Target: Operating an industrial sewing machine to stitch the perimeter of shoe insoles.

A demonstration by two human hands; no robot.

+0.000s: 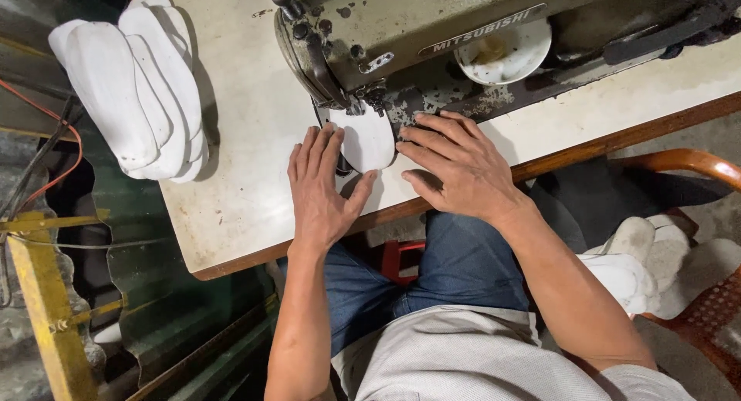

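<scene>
A seated person presses a white insole-shaped cut piece [369,138] flat on the worn table [247,123] of an old green industrial sewing machine [401,30], the piece lying between the two hands with its far end tucked under the presser foot [351,105]. The left hand [320,186] lies palm down with fingers spread along the piece's left edge, thumb reaching under its near end; the right hand [455,165] rests flat with fingers extended, fingertips touching the right edge. Neither hand is closed around anything: both simply pin the piece down. Beyond the left hand, well apart, sits a stack of matching white pieces [135,84]; more white pieces [656,266] lie on an orange chair [695,165] beside the right forearm. A white bowl [502,50] stands under the machine arm, past the right fingertips. The risk here looks plain: fingertips rest close to the needle area, and uneven pressure from either hand could skew the piece and pull the seam off its edge
</scene>
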